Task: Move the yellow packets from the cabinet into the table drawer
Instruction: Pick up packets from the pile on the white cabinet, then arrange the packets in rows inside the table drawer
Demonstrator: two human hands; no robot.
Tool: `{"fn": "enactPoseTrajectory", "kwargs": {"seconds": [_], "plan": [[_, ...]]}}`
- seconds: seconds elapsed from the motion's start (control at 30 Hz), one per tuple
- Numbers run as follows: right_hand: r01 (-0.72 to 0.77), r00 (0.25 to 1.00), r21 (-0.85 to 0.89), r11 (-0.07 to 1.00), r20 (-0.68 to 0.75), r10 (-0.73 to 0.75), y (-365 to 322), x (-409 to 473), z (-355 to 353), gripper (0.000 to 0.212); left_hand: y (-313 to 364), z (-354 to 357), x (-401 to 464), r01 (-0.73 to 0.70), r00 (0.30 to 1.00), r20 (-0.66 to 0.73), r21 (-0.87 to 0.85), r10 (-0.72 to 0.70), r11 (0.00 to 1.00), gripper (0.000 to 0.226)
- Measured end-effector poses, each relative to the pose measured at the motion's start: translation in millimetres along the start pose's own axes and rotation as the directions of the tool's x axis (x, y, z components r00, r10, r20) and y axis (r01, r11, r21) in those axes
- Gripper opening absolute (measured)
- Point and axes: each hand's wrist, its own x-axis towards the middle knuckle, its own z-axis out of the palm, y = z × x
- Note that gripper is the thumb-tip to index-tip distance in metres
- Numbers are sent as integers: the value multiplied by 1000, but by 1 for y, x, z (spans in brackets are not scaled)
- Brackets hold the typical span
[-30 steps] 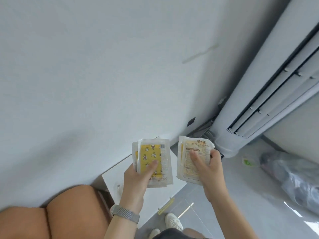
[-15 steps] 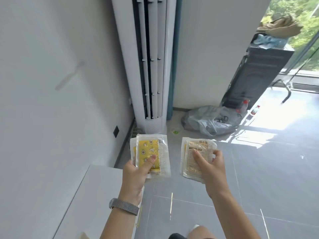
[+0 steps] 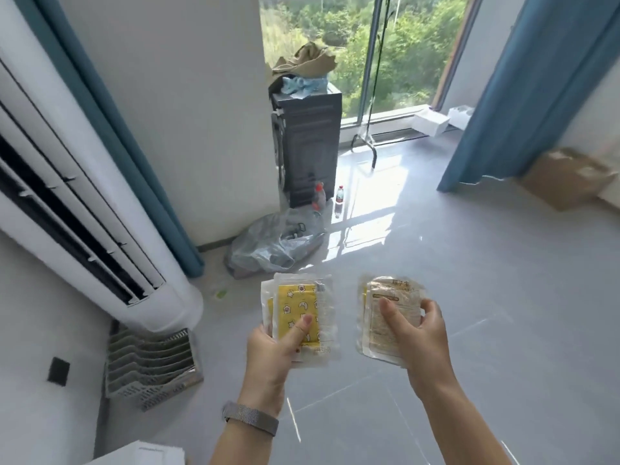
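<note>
My left hand [image 3: 273, 350] grips a small stack of yellow packets [image 3: 298, 312] in clear wrappers, printed front facing me, thumb pressed on the top one. My right hand [image 3: 417, 337] holds another stack of packets [image 3: 385, 297] with the pale printed back side facing me. Both stacks hover over the grey floor in front of me, about a hand's width apart. No cabinet or table drawer shows in this view.
A tall white air conditioner [image 3: 84, 213] stands at the left with a grey ribbed tray [image 3: 151, 364] at its base. Ahead lie a plastic bag [image 3: 278, 246], a dark tall box [image 3: 307, 146], two bottles, blue curtains and a cardboard box [image 3: 567, 176]. A white corner [image 3: 144, 454] shows bottom left.
My view has swung right from the wall and air conditioner toward the window and open floor. Both hands keep their packets in the same hold.
</note>
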Motion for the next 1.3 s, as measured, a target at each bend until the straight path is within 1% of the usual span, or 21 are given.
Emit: {"fn": "enactPoseTrajectory", "kwargs": {"seconds": [0.2, 0.4, 0.53, 0.67, 0.73, 0.8, 0.83, 0.87, 0.9, 0.93, 0.97, 1.0, 1.03, 1.07, 1.1, 1.13, 1.17, 1.2, 1.23, 1.27, 1.3], "plan": [[35, 976, 4, 999, -216, -33, -14, 40, -114, 42, -34, 129, 22, 67, 973, 215, 80, -83, 995, 51], [75, 850, 101, 992, -526, -11, -13, 34, -217, 39, -68, 236, 20, 116, 873, 438, 238, -213, 964, 45], [133, 709, 153, 979, -705, 13, -10, 19, -269, 38, -94, 299, 19, 78, 769, 570, 364, -289, 928, 28], [161, 533, 168, 973, -844, 57, -5, 0, -309, 44, -113, 355, 3, 43, 635, 669, 469, -386, 882, 42], [166, 435, 169, 972, -896, 82, -2, -10, -326, 49, -121, 380, -8, 17, 545, 717, 509, -434, 861, 38], [168, 389, 188, 968, -915, 110, -2, -16, -336, 52, -124, 397, -15, -7, 485, 734, 547, -475, 837, 43], [194, 325, 193, 962, -938, 123, -1, -20, -345, 50, -131, 417, -20, -38, 423, 754, 569, -503, 821, 49], [200, 294, 199, 960, -946, 135, -2, -24, -349, 47, -132, 420, -22, -37, 397, 756, 580, -520, 814, 54], [233, 210, 202, 951, -966, 154, 2, -29, -362, 44, -146, 442, -29, -67, 332, 761, 608, -557, 791, 56], [250, 176, 193, 949, -973, 152, 3, -31, -364, 42, -150, 451, -31, -89, 305, 764, 617, -568, 782, 54], [256, 183, 200, 946, -971, 155, 1, -31, -363, 41, -150, 452, -31, -95, 307, 765, 616, -566, 782, 48], [287, 102, 204, 936, -978, 182, 11, -43, -377, 41, -169, 470, -46, -125, 233, 754, 649, -614, 750, 41], [290, 70, 199, 936, -980, 187, 14, -46, -381, 40, -174, 477, -52, -142, 212, 756, 651, -619, 746, 33], [287, 77, 202, 936, -979, 187, 11, -43, -380, 40, -174, 479, -51, -142, 214, 756, 651, -619, 746, 27], [295, -1, 210, 932, -975, 220, 22, -63, -398, 40, -198, 493, -75, -179, 148, 737, 676, -660, 715, 22], [304, -30, 204, 931, -974, 223, 24, -67, -404, 40, -203, 499, -84, -193, 127, 734, 678, -667, 710, 19], [304, -24, 208, 930, -974, 226, 21, -67, -405, 41, -201, 498, -85, -185, 129, 736, 677, -665, 713, 17], [317, -97, 211, 924, -962, 254, 32, -90, -428, 41, -226, 511, -116, -214, 70, 712, 694, -698, 687, 17], [323, -123, 202, 924, -960, 253, 33, -97, -436, 40, -233, 517, -127, -228, 53, 704, 699, -708, 678, 17], [325, -116, 208, 923, -959, 257, 31, -96, -436, 39, -231, 516, -127, -219, 52, 701, 703, -712, 676, 17], [336, -171, 206, 919, -946, 275, 43, -122, -466, 39, -260, 530, -162, -245, 19, 679, 715, -734, 655, 17]]}}
